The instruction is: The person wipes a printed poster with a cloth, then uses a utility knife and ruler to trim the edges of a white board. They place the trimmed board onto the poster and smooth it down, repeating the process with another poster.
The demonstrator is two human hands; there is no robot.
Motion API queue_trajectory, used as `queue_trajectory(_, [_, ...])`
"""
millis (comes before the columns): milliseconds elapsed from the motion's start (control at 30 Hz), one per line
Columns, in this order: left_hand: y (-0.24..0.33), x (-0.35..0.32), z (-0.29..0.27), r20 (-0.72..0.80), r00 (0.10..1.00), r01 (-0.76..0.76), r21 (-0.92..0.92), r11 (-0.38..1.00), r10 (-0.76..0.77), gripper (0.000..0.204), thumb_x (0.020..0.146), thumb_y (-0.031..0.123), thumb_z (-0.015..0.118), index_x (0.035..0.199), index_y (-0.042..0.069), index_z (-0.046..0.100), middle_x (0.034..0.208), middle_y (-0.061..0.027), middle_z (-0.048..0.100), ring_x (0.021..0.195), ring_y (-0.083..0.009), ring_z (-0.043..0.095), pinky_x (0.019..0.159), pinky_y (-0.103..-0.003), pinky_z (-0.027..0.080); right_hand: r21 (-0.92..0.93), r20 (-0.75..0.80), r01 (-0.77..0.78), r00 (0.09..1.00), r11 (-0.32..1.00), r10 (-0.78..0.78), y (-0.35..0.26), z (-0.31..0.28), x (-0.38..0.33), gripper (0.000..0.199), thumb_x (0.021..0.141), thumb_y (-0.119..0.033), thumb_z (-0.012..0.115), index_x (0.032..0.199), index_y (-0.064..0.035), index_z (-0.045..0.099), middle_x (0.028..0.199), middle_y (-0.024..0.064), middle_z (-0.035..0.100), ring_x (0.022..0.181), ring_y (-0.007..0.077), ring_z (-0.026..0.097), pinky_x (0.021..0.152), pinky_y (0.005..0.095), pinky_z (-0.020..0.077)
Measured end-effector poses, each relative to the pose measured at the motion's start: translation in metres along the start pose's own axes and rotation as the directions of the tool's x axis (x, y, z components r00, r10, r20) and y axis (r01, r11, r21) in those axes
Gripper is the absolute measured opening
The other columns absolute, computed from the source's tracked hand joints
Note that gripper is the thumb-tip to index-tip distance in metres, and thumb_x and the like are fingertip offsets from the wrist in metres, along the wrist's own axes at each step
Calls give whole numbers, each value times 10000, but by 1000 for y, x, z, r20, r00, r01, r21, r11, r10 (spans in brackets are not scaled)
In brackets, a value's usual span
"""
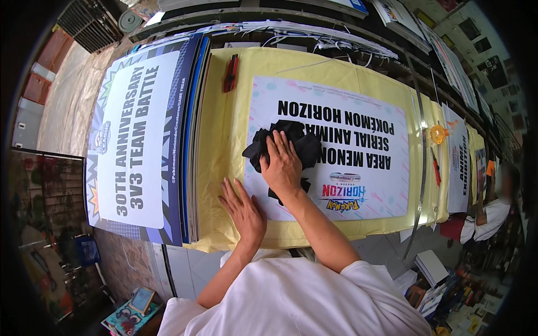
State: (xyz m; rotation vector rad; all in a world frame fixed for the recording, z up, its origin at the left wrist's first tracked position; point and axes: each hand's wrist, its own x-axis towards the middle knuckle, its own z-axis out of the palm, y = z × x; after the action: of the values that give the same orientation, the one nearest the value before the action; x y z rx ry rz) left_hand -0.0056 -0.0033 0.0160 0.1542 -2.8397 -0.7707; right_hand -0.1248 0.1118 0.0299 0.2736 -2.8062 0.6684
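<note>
My right hand presses a crumpled black cloth onto a large printed sign sheet with pastel colours and black lettering. The sheet lies on a yellow board on the worktable. My left hand lies flat, fingers spread, on the sheet's near left corner where it meets the yellow board. Neither hand grips anything else.
A stack of printed boards lies to the left. A red cutter rests at the far left of the yellow board. A long metal ruler, an orange tape roll and another cutter lie to the right. Another person stands at the far right.
</note>
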Motion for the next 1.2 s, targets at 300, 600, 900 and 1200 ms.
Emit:
queue_trajectory(300, [2,1,-3,10,1000,0,0,1000,0,763,964,9,529,1618,-37,137,1638,-355,145,1534,-532,153,1223,-694,113,-6,-83,44,996,999,-44,26,1,21,494,876,-183,689,1312,44,645,1451,219,583,1391,364,523,1181,475,406])
queue_trajectory(600, [1,0,-4,18,1000,-4,-28,1000,5,780,946,-3,531,1618,-37,137,1636,-358,143,1521,-558,156,1208,-721,108,4,-49,12,999,1000,-12,120,-55,24,477,837,-214,716,1260,5,690,1447,185,602,1379,359,543,1164,485,430])
queue_trajectory(900, [4,2,-4,20,1000,4,6,1000,-4,736,979,25,528,1623,-21,174,1656,-340,152,1539,-534,152,1209,-715,117,53,18,177,984,983,-178,125,-46,61,314,797,-66,686,1100,12,661,1445,182,601,1405,357,516,1190,495,401])
queue_trajectory(1200, [5,2,-2,-1,1000,1,7,1000,-1,720,979,25,520,1620,-21,196,1656,-334,165,1539,-524,169,1212,-711,117,161,113,288,945,944,-308,128,-44,75,338,775,-12,630,1113,-1,646,1417,147,631,1401,333,526,1192,504,400])
